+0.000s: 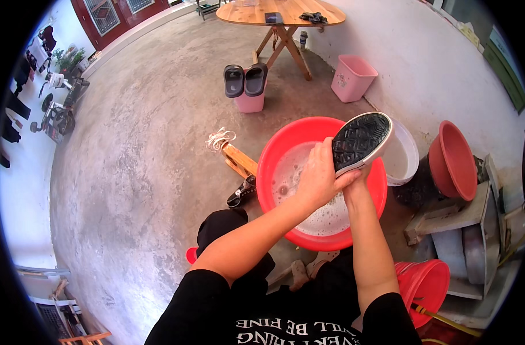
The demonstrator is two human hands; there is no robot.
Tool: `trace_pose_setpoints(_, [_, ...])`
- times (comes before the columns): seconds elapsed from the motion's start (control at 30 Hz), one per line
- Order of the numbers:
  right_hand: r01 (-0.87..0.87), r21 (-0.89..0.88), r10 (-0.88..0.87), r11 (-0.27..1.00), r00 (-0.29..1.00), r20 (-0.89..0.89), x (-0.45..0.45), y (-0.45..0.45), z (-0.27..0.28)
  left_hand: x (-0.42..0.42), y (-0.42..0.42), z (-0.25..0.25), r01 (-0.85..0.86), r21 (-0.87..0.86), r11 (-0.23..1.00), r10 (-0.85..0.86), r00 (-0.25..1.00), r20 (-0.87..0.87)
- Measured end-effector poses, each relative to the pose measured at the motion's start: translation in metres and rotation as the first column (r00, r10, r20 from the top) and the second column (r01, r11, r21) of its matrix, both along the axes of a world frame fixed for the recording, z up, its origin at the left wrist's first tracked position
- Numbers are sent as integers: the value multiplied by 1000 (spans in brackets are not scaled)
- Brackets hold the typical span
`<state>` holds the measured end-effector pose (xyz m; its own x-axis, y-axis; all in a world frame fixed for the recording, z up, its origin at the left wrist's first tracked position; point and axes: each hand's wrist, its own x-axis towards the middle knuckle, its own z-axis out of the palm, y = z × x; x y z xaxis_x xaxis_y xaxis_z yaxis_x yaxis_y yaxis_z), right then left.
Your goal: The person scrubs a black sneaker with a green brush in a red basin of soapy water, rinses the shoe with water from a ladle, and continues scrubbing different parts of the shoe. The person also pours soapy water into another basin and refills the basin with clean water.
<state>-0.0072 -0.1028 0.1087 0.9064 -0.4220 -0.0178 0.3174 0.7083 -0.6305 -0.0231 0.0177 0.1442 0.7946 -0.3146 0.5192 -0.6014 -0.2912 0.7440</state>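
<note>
A shoe (360, 140) is held up over a large red plastic basin (269, 151), its black patterned sole turned up and a pale rim around it. My left hand (316, 174) grips the shoe's near left side, with the thumb stretched across below it. My right hand (362, 174) reaches up behind the shoe and supports it from there; its fingers are mostly hidden. Foamy soapy water (325, 220) lies in the basin beneath both hands.
White laces (220, 139) rest on a wooden stool (240, 158), near a black shoe (241, 194). Right of the basin stand a white bucket (411, 153), a reddish basin (450, 161) and red buckets (435, 284). Black slippers (245, 80) lean on a pink bin (250, 103).
</note>
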Motion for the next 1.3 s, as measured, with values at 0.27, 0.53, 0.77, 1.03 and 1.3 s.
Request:
trace_pose_setpoints(0.27, [-130, -204, 85, 970, 973, -213, -10, 11, 34, 23, 10, 4, 29, -102, 994, -57, 957, -283])
trace_pose_setpoints(0.53, [-357, -347, 240, 868, 911, -337, -14, 13, 37, 55, 28, 19, -134, -686, 715, -469, 635, -613])
trace_pose_setpoints(0.77, [-458, -499, 316, 735, 884, -345, -18, 13, 43, 69, 44, 37, -117, -876, 467, -645, 633, -428])
trace_pose_setpoints(1.03, [-404, -605, 317, 686, 915, -251, -22, 24, 47, 74, 51, 37, -111, -877, 468, -628, 656, -418])
trace_pose_setpoints(1.3, [-521, -588, 393, 619, 854, -342, -27, 16, 56, 63, 47, 43, -116, -861, 495, -704, 528, -476])
